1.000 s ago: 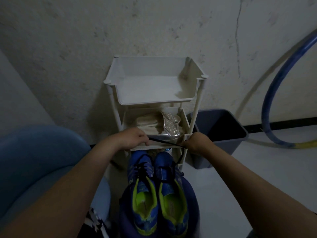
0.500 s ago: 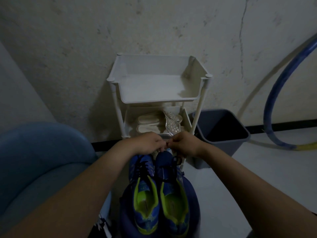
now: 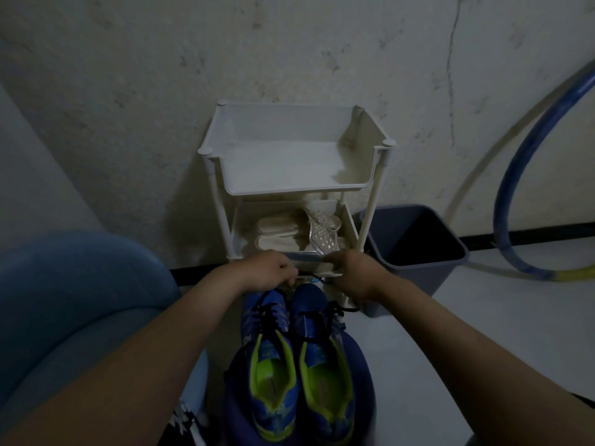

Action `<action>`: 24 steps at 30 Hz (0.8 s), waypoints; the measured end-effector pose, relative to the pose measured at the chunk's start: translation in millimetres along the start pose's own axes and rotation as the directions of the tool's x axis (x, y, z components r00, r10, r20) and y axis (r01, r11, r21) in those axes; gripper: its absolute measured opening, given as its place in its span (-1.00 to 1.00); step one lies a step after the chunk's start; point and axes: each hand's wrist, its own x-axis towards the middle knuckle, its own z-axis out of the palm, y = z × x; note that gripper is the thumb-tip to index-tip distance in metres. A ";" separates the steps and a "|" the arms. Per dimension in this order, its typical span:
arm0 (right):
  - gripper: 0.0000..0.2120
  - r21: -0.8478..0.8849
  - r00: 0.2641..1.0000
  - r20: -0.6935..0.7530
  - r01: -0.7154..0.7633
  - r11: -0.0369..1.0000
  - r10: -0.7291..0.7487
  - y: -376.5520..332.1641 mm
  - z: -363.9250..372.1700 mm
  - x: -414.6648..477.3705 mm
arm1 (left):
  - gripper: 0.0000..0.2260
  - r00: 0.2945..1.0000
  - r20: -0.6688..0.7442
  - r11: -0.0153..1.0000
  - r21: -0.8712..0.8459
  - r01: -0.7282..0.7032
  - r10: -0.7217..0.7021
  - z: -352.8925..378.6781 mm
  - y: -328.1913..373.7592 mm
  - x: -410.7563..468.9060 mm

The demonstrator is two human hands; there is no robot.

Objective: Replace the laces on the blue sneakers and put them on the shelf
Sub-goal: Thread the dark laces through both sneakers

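Note:
Two blue sneakers with lime-green lining, the left one point(image 3: 269, 358) and the right one point(image 3: 325, 365), stand side by side on a round dark blue stool point(image 3: 363, 381), toes toward the white shelf rack point(image 3: 289, 169). Both carry black laces. My left hand point(image 3: 269, 268) and my right hand point(image 3: 352, 273) are above the toes, a short way apart. Each pinches an end of a black lace point(image 3: 310, 273) that runs between them. My fingertips are hidden behind my knuckles.
The rack's top tray holds nothing; its lower tray holds pale sandals point(image 3: 299, 233). A dark grey bin point(image 3: 415, 249) stands to the rack's right, a blue hoop point(image 3: 512, 175) leans on the wall, and a blue seat point(image 3: 64, 304) is at my left.
My hands were wide apart with the lace taut, came together half a second ago, and have drawn a short way apart again.

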 end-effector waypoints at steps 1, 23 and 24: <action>-0.54 0.114 0.997 0.037 0.059 0.992 -0.064 -7.9 0.7 -2.5 | -0.73 1.000 0.015 1.000 -0.015 -0.016 0.016 4.1 4.2 0.9; -0.83 0.087 0.949 0.093 0.292 0.952 -0.300 -17.3 11.9 -1.4 | -0.70 0.998 0.042 0.989 -0.135 0.053 -0.047 19.5 22.5 3.0; -0.85 0.046 0.958 0.088 0.271 0.961 -0.274 -17.1 10.8 -1.3 | -0.70 0.998 0.042 0.988 -0.140 0.060 -0.055 19.6 22.6 3.1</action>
